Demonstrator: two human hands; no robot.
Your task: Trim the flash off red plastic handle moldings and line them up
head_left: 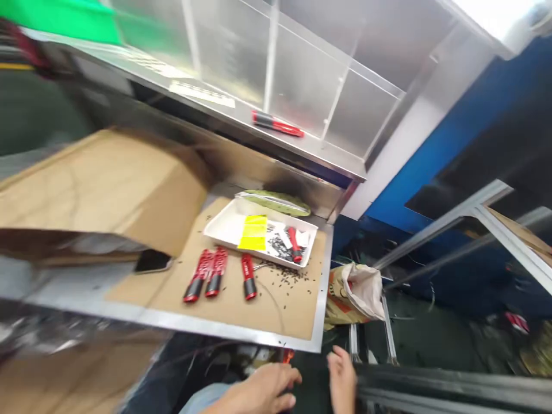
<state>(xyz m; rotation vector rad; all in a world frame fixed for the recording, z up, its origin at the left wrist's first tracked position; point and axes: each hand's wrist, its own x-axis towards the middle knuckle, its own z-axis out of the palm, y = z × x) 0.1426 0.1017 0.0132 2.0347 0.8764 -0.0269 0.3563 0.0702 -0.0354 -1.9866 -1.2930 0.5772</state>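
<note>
My left hand [269,388] is low in the view, just off the table's front edge, with thumb and fingers apart and nothing in them. To its right my right hand [342,379] is slightly blurred, its fingers loosely bent and no object visible in it. A small orange-red thing [287,356] shows under the table edge, above my left hand; its kind is unclear. Red-and-black handheld tools [214,273] lie side by side on the brown board [280,310]. Another similar tool [249,277], with a thin metal part beside it, lies to their right.
A white tray [224,230] holds a yellow paper [253,232], small dark pieces and a red-black tool [295,244]. Dark bits are scattered beside it. A cardboard box [99,184] and phone [153,261] are left. Another tool [276,123] lies on the shelf; a sack [356,290] stands right.
</note>
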